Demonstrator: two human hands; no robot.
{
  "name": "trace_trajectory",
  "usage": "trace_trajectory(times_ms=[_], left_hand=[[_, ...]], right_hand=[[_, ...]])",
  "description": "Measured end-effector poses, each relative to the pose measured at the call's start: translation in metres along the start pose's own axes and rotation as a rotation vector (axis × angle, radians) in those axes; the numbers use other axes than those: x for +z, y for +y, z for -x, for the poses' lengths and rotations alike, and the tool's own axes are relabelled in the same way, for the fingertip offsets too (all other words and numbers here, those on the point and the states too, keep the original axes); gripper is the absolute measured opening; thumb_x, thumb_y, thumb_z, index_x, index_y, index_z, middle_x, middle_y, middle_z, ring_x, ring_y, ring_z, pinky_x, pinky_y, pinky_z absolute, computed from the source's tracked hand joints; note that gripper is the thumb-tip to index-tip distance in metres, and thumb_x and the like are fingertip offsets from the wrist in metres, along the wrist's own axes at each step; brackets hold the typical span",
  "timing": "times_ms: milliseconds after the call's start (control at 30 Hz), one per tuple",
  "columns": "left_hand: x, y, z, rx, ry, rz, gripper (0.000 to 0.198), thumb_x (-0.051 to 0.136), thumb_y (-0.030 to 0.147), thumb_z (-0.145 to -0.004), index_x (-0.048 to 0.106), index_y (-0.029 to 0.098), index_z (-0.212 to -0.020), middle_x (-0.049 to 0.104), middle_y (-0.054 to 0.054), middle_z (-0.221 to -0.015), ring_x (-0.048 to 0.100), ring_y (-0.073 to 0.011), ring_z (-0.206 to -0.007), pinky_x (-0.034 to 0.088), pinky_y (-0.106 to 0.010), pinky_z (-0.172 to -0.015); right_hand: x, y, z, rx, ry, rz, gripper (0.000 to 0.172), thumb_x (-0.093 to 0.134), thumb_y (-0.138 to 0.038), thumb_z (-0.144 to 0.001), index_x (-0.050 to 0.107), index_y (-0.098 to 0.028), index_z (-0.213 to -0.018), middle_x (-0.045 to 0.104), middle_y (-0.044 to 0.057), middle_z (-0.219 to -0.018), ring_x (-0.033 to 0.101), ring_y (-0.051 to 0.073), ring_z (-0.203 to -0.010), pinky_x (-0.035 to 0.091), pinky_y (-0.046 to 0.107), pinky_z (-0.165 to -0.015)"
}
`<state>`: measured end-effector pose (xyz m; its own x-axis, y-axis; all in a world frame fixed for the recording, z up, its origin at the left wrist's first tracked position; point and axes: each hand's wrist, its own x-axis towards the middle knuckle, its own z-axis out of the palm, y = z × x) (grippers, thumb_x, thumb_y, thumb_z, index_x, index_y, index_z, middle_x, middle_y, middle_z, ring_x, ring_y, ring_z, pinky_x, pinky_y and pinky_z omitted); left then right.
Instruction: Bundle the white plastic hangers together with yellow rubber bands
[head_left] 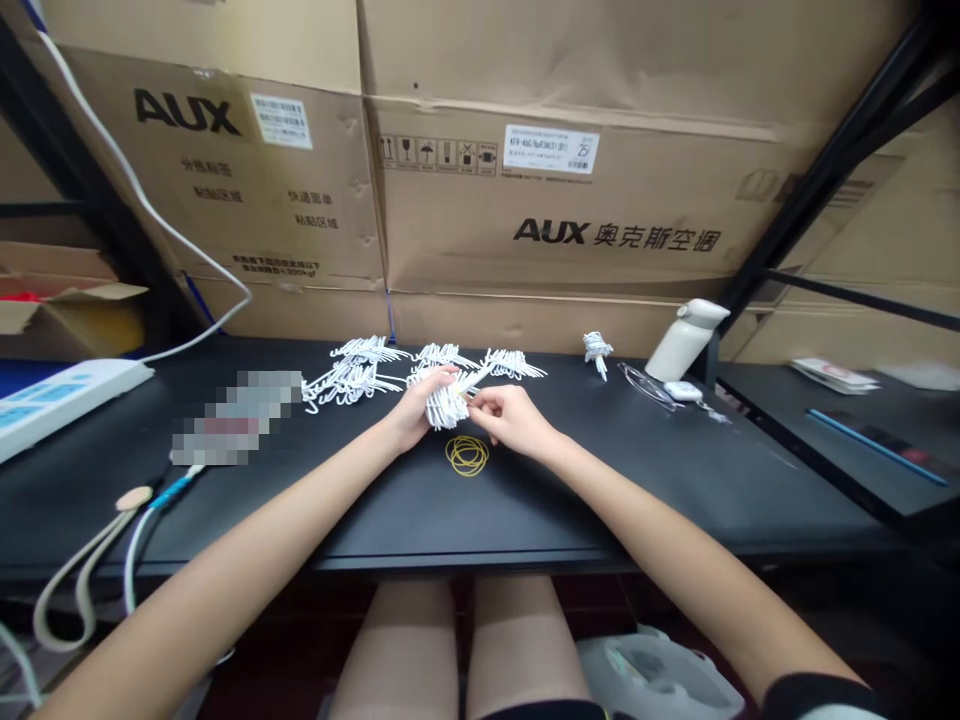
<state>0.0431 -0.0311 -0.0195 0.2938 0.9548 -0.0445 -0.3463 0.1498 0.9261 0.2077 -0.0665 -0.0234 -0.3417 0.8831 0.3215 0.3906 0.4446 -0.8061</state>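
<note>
My left hand (415, 412) is closed around a bundle of thin white hooks (448, 405), held just above the black desk. Against the bundle's right side, my right hand (512, 418) has its fingers pinched together; what they grip is too small to make out. A hint of yellow shows on the bundle near those fingertips. Yellow rubber bands (467, 456) lie in a loose pile just below the hands. Behind the hands, several heaps of similar white hooks (360, 382) are spread on the desk. Farther right rests a separate tied-looking white bundle (598, 350).
A white bottle (686, 340), eyeglasses (646, 388) and a small white case (682, 391) sit at the back right. On the left are a blurred-out phone-like object (238, 418) with a strap and a power strip (67, 400). Cardboard boxes (450, 230) wall the desk's back.
</note>
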Motion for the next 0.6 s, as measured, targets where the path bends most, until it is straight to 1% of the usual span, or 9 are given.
trace_trajectory(times_ms=[67,133,200,267,300,367,433,500,600], left_hand=[[0.0032,-0.0003,0.0008,0.019,0.061,-0.003,0.033,0.064,0.021,-0.068,0.055,0.016,-0.099,0.067,-0.002,-0.071,0.065,-0.0161,-0.062,0.052,-0.026,-0.058],[0.0063,-0.0009,0.0013,0.035,0.101,-0.022,0.031,0.066,0.021,-0.067,0.054,0.017,-0.096,0.066,-0.001,-0.070,0.065,-0.0157,-0.060,0.051,-0.024,-0.055],[0.0080,-0.0024,0.0011,0.032,0.124,-0.059,0.031,0.068,0.022,-0.065,0.055,0.018,-0.094,0.065,0.001,-0.069,0.064,-0.0149,-0.059,0.049,-0.023,-0.052],[0.0076,-0.0043,0.0004,0.026,0.158,-0.089,0.031,0.070,0.023,-0.064,0.057,0.018,-0.092,0.064,0.002,-0.067,0.063,-0.0138,-0.057,0.047,-0.021,-0.049],[0.0067,-0.0052,0.0000,0.025,0.169,-0.094,0.030,0.070,0.024,-0.063,0.057,0.018,-0.090,0.064,0.002,-0.067,0.063,-0.0136,-0.057,0.046,-0.020,-0.048],[0.0041,-0.0064,-0.0011,0.016,0.159,-0.098,0.026,0.069,0.027,-0.065,0.058,0.018,-0.085,0.066,0.000,-0.068,0.062,-0.0140,-0.056,0.045,-0.020,-0.046],[0.0015,-0.0064,-0.0021,-0.014,0.113,-0.105,0.021,0.066,0.031,-0.068,0.058,0.016,-0.080,0.067,-0.004,-0.069,0.061,-0.0148,-0.054,0.045,-0.022,-0.044],[-0.0002,-0.0057,-0.0031,-0.039,0.087,-0.120,0.019,0.062,0.033,-0.070,0.059,0.014,-0.074,0.066,-0.006,-0.065,0.059,-0.0145,-0.050,0.043,-0.022,-0.041],[-0.0006,-0.0040,-0.0035,-0.041,0.100,-0.109,0.018,0.060,0.032,-0.071,0.060,0.014,-0.070,0.065,-0.006,-0.061,0.056,-0.0140,-0.047,0.043,-0.023,-0.040]], right_hand=[[-0.0009,0.0010,-0.0001,-0.008,-0.032,-0.001,0.018,0.053,-0.022,-0.078,0.055,-0.017,-0.061,0.046,-0.007,-0.041,0.047,0.008,-0.037,0.038,0.022,-0.050],[-0.0015,0.0019,-0.0007,0.024,-0.036,-0.007,0.018,0.053,-0.020,-0.076,0.053,-0.017,-0.059,0.044,-0.008,-0.040,0.045,0.008,-0.038,0.036,0.022,-0.051],[-0.0013,0.0025,-0.0013,0.051,0.019,0.057,0.016,0.055,-0.018,-0.073,0.052,-0.017,-0.057,0.043,-0.008,-0.041,0.043,0.007,-0.039,0.034,0.021,-0.050],[-0.0003,0.0028,-0.0016,0.042,0.082,0.135,0.016,0.056,-0.015,-0.069,0.051,-0.017,-0.054,0.044,-0.007,-0.042,0.041,0.007,-0.042,0.032,0.021,-0.050],[0.0003,0.0030,-0.0017,0.035,0.084,0.137,0.016,0.056,-0.014,-0.068,0.051,-0.017,-0.053,0.044,-0.007,-0.042,0.040,0.007,-0.042,0.032,0.021,-0.051],[0.0013,0.0039,-0.0024,0.049,0.021,0.033,0.016,0.056,-0.015,-0.069,0.051,-0.017,-0.054,0.045,-0.007,-0.041,0.040,0.007,-0.041,0.033,0.021,-0.051],[0.0016,0.0055,-0.0038,0.118,-0.048,-0.151,0.015,0.058,-0.021,-0.071,0.055,-0.017,-0.058,0.047,-0.007,-0.040,0.041,0.007,-0.039,0.034,0.021,-0.049],[0.0019,0.0075,-0.0056,0.198,-0.056,-0.301,0.014,0.063,-0.026,-0.070,0.059,-0.016,-0.061,0.048,-0.007,-0.040,0.042,0.007,-0.038,0.038,0.022,-0.049],[0.0035,0.0098,-0.0080,0.270,-0.041,-0.434,0.013,0.067,-0.025,-0.066,0.061,-0.015,-0.062,0.047,-0.008,-0.037,0.040,0.006,-0.038,0.045,0.024,-0.054]])
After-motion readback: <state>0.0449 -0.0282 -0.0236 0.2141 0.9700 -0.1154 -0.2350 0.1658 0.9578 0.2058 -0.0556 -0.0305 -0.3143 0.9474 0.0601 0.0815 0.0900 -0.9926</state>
